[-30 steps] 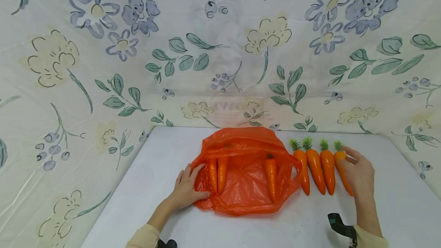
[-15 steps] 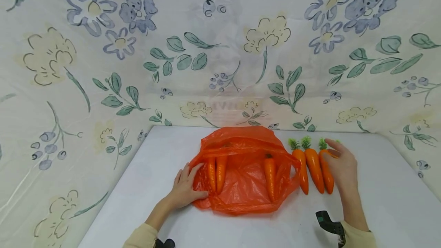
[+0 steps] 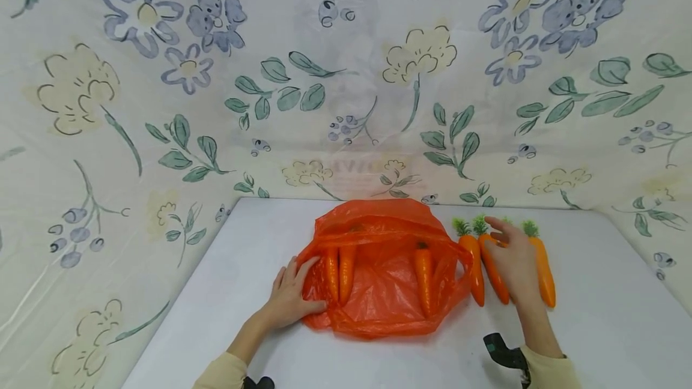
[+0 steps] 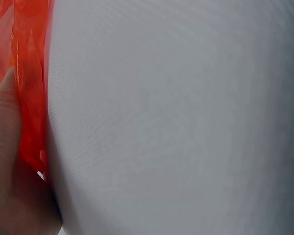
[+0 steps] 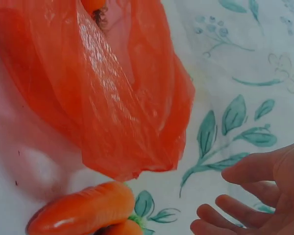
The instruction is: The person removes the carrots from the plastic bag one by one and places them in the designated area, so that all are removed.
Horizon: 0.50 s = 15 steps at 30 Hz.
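Right of centre, carrots [image 3: 477, 272] are overhung by a spread right hand [image 3: 512, 258] and could be rolled if brushed; at centre, a red bag [image 3: 381, 284], touched by a spread left hand [image 3: 288, 298], could be dragged.

The left grip [image 4: 4, 152], a bare hand, shows at the lower left, cut off by the border. Its thumb points up and touches a red bag [image 4: 32, 88], thin, creased and shiny, along the left edge. The pale worktop [image 4: 152, 117] fills the rest, slightly blurred, darkening towards the right edge.
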Available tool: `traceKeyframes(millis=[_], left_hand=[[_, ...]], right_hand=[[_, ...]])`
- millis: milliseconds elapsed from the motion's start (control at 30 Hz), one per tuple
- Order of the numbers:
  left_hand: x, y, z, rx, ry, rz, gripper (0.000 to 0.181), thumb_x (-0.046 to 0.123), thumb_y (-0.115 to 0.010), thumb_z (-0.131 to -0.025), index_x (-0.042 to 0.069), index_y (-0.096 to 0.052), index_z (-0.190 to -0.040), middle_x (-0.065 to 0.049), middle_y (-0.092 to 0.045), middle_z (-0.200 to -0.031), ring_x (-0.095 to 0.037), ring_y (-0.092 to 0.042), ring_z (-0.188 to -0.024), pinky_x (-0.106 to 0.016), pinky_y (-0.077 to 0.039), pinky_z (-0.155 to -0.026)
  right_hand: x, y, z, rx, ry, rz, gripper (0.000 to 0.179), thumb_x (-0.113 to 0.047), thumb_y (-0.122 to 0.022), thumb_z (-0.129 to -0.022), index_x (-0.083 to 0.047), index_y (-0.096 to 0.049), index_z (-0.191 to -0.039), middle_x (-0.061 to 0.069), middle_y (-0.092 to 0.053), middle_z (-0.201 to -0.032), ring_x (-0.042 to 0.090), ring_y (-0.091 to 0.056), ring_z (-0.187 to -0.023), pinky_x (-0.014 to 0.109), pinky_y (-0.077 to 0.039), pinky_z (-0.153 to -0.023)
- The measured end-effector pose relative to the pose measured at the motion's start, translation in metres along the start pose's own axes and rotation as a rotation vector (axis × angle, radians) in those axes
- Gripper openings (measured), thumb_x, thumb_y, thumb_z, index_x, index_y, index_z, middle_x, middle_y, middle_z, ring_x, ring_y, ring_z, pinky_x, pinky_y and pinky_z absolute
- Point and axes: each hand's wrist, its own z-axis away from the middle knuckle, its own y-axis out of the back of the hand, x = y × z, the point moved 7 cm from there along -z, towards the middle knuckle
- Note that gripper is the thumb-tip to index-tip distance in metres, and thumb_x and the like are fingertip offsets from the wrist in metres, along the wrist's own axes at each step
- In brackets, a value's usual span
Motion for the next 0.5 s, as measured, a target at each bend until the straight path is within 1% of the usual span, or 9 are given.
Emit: traceKeyframes(millis=[300, 400, 500], left_hand=[[0.0, -0.001, 0.001, -0.009, 0.012, 0.011, 0.095, 0.045, -0.077, -0.079, 0.017, -0.025, -0.154, -0.023, -0.012, -0.158, -0.045, 0.001, -0.148, -0.065, 0.001, -0.116], [0.0, -0.001, 0.0, -0.014, 0.014, 0.009, 0.095, 0.045, -0.077, -0.079, 0.017, -0.025, -0.154, -0.023, -0.012, -0.158, -0.045, 0.001, -0.148, -0.065, 0.001, -0.116], [0.0, -0.001, 0.0, -0.013, 0.018, 0.009, 0.095, 0.045, -0.077, -0.079, 0.018, -0.025, -0.154, -0.023, -0.012, -0.158, -0.045, 0.001, -0.148, -0.066, 0.0, -0.116]], right_hand=[[-0.019, -0.017, 0.003, -0.017, 0.107, 0.062, 0.048, -0.007, -0.053, -0.096, -0.006, -0.049, -0.143, 0.023, -0.045, -0.145, 0.043, -0.05, -0.127, 0.057, -0.046, -0.101], [-0.026, -0.02, 0.004, -0.015, 0.134, 0.081, 0.046, -0.007, -0.055, -0.095, -0.005, -0.052, -0.141, 0.024, -0.046, -0.142, 0.043, -0.052, -0.125, 0.057, -0.047, -0.101], [-0.034, -0.028, 0.007, -0.034, 0.173, 0.111, 0.045, -0.008, -0.057, -0.095, -0.004, -0.054, -0.139, 0.023, -0.048, -0.14, 0.042, -0.053, -0.123, 0.057, -0.047, -0.1]])
